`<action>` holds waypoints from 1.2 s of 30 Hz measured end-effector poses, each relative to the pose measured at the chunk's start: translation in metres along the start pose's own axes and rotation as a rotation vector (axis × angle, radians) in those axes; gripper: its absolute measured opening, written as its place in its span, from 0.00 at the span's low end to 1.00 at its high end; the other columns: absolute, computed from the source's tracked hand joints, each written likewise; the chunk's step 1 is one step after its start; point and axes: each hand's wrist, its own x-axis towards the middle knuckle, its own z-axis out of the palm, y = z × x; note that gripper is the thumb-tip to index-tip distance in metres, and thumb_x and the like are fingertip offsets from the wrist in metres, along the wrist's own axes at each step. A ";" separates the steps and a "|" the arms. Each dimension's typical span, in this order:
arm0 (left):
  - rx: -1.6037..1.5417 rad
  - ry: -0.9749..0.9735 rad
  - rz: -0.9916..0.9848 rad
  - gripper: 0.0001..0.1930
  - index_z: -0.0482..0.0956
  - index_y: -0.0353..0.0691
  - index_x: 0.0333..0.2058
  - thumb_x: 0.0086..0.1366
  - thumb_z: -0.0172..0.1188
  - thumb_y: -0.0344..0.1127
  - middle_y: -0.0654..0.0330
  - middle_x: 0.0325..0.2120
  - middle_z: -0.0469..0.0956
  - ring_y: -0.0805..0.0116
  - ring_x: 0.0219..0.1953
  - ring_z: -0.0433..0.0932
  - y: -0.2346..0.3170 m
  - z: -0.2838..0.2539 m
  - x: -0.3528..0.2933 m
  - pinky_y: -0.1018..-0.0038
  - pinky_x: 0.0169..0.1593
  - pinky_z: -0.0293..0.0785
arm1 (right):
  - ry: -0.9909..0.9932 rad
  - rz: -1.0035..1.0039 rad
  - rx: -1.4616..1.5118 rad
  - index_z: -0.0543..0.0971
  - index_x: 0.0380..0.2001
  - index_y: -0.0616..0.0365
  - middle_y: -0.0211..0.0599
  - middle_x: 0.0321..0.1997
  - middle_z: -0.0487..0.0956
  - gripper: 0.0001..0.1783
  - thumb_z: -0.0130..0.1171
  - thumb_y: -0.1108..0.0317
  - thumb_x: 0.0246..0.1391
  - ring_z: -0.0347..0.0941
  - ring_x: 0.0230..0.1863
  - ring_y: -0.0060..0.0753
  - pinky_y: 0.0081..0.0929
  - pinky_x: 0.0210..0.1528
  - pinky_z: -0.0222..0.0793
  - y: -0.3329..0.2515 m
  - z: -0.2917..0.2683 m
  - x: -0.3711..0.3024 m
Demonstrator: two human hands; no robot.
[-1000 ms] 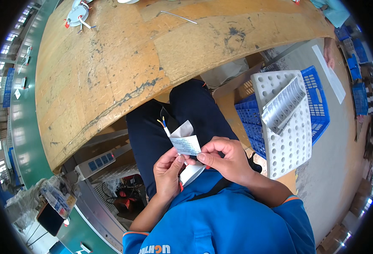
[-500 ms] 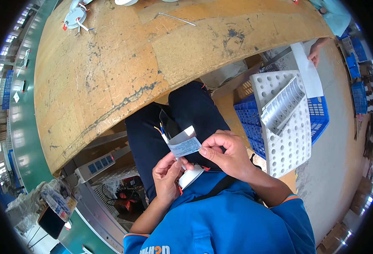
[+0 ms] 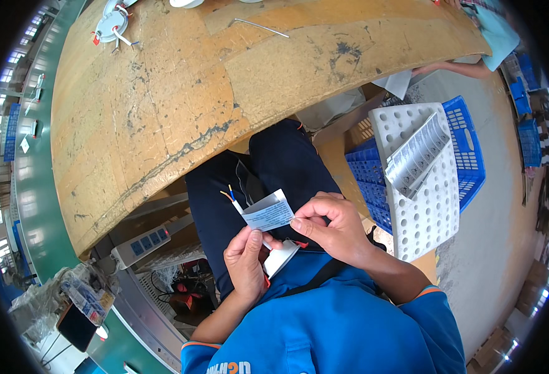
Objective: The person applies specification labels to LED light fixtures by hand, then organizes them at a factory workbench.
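Observation:
My right hand (image 3: 333, 227) pinches the right edge of a silver label (image 3: 269, 213) covered in fine print. The label's other end lies against a white cable (image 3: 237, 206), whose tip splits into blue and yellow-brown wires. Below the label, my left hand (image 3: 247, 257) closes thumb and fingers around that cable. Whether its thumb also presses on the label's lower edge, I cannot tell. A round white downlight (image 3: 279, 259) with red-tipped clips rests against my lap beneath both hands, partly hidden by my left fingers.
Ahead is a worn wooden table (image 3: 162, 93) carrying downlights (image 3: 111, 26) and a thin metal rod (image 3: 260, 27). To my right, a perforated white board (image 3: 419, 212) bearing label sheets (image 3: 416, 156) leans on blue crates (image 3: 464, 149). A co-worker's arm (image 3: 461, 68) reaches beneath the table's right edge.
The label and cable tip have shifted slightly left, and the label faces up more evenly. The co-worker's hand has drawn a white sheet leftward, away from the crate.

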 end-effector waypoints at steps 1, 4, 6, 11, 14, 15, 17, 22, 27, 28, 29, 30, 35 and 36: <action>-0.004 0.003 0.002 0.11 0.72 0.33 0.40 0.61 0.48 0.32 0.58 0.23 0.74 0.71 0.25 0.74 -0.001 0.000 0.000 0.79 0.29 0.71 | 0.005 0.012 0.007 0.75 0.18 0.56 0.23 0.10 0.65 0.05 0.60 0.68 0.39 0.60 0.16 0.20 0.24 0.31 0.54 0.000 0.000 0.000; 0.026 0.035 0.005 0.11 0.72 0.33 0.37 0.61 0.47 0.35 0.58 0.21 0.73 0.73 0.23 0.73 0.000 0.003 0.000 0.81 0.28 0.70 | 0.001 0.019 -0.004 0.75 0.18 0.56 0.23 0.10 0.65 0.05 0.60 0.68 0.39 0.60 0.17 0.20 0.24 0.31 0.54 0.000 0.000 0.001; 0.061 0.063 0.007 0.13 0.71 0.33 0.34 0.62 0.46 0.38 0.58 0.19 0.73 0.74 0.21 0.73 0.000 0.006 0.000 0.82 0.27 0.70 | 0.005 0.017 0.003 0.75 0.18 0.56 0.23 0.10 0.65 0.05 0.60 0.68 0.39 0.60 0.16 0.20 0.24 0.31 0.54 0.000 0.001 0.001; 0.049 0.068 0.002 0.13 0.71 0.33 0.36 0.62 0.46 0.38 0.58 0.19 0.73 0.74 0.21 0.73 0.001 0.006 0.000 0.82 0.27 0.70 | 0.006 0.014 0.008 0.75 0.18 0.56 0.23 0.09 0.64 0.05 0.60 0.68 0.39 0.59 0.16 0.20 0.24 0.31 0.53 0.000 0.000 0.001; 0.038 0.064 0.008 0.13 0.71 0.33 0.35 0.62 0.46 0.38 0.58 0.19 0.73 0.74 0.21 0.73 0.000 0.005 0.000 0.81 0.28 0.71 | 0.001 0.015 -0.002 0.75 0.18 0.56 0.23 0.09 0.64 0.05 0.60 0.68 0.39 0.59 0.16 0.20 0.24 0.31 0.53 0.000 0.000 0.001; 0.037 0.065 0.009 0.13 0.71 0.33 0.35 0.62 0.46 0.38 0.58 0.19 0.73 0.74 0.21 0.73 0.000 0.006 0.000 0.81 0.28 0.71 | 0.001 0.018 -0.002 0.75 0.18 0.56 0.23 0.09 0.64 0.05 0.60 0.68 0.39 0.59 0.16 0.20 0.24 0.31 0.53 0.000 0.000 0.001; 0.028 0.073 -0.006 0.13 0.71 0.33 0.33 0.62 0.46 0.38 0.58 0.19 0.73 0.74 0.22 0.73 0.001 0.007 0.000 0.81 0.28 0.71 | 0.001 0.021 -0.002 0.75 0.18 0.56 0.23 0.10 0.64 0.05 0.60 0.68 0.39 0.59 0.16 0.20 0.24 0.31 0.53 0.001 0.001 0.001; -0.014 0.000 -0.006 0.11 0.72 0.33 0.39 0.61 0.47 0.33 0.58 0.22 0.74 0.72 0.25 0.74 0.000 0.000 0.000 0.80 0.29 0.71 | 0.015 0.015 -0.007 0.76 0.18 0.56 0.23 0.09 0.64 0.05 0.61 0.68 0.39 0.59 0.16 0.21 0.24 0.30 0.53 0.000 0.001 0.001; 0.030 0.052 -0.019 0.12 0.71 0.34 0.31 0.62 0.46 0.38 0.58 0.19 0.73 0.73 0.22 0.73 0.002 0.006 0.000 0.80 0.29 0.71 | 0.019 0.020 -0.001 0.76 0.18 0.56 0.23 0.09 0.64 0.05 0.61 0.68 0.39 0.59 0.16 0.21 0.24 0.29 0.53 0.000 0.001 0.002; 0.031 0.047 -0.013 0.12 0.71 0.34 0.31 0.62 0.46 0.39 0.58 0.19 0.73 0.73 0.22 0.73 0.001 0.006 0.000 0.80 0.29 0.71 | 0.021 0.021 -0.004 0.76 0.18 0.56 0.23 0.09 0.64 0.06 0.61 0.68 0.39 0.58 0.16 0.21 0.24 0.29 0.53 0.001 0.001 0.003; 0.032 0.041 -0.008 0.12 0.71 0.34 0.31 0.62 0.46 0.39 0.58 0.19 0.73 0.73 0.22 0.73 0.001 0.006 0.001 0.80 0.29 0.71 | 0.021 0.022 -0.004 0.76 0.18 0.56 0.23 0.09 0.64 0.06 0.61 0.68 0.39 0.58 0.16 0.21 0.24 0.29 0.53 0.001 0.001 0.003; 0.032 0.041 -0.005 0.12 0.71 0.34 0.31 0.62 0.46 0.39 0.58 0.19 0.73 0.73 0.22 0.73 0.001 0.005 0.000 0.80 0.29 0.71 | 0.021 0.019 -0.003 0.76 0.18 0.57 0.23 0.09 0.64 0.06 0.61 0.68 0.39 0.58 0.16 0.20 0.23 0.29 0.53 0.001 0.001 0.002; -0.015 -0.024 -0.013 0.12 0.72 0.33 0.39 0.61 0.47 0.34 0.58 0.22 0.73 0.72 0.25 0.74 0.003 0.002 -0.001 0.79 0.31 0.71 | 0.022 0.020 -0.003 0.76 0.18 0.57 0.23 0.09 0.64 0.06 0.61 0.68 0.40 0.58 0.15 0.20 0.23 0.29 0.53 0.000 0.001 0.003; -0.015 -0.025 -0.013 0.12 0.72 0.33 0.39 0.61 0.47 0.34 0.58 0.22 0.73 0.72 0.25 0.74 0.003 0.001 -0.001 0.79 0.31 0.71 | 0.022 0.015 -0.005 0.76 0.18 0.57 0.23 0.09 0.64 0.06 0.61 0.68 0.40 0.58 0.15 0.21 0.23 0.29 0.53 0.000 0.001 0.003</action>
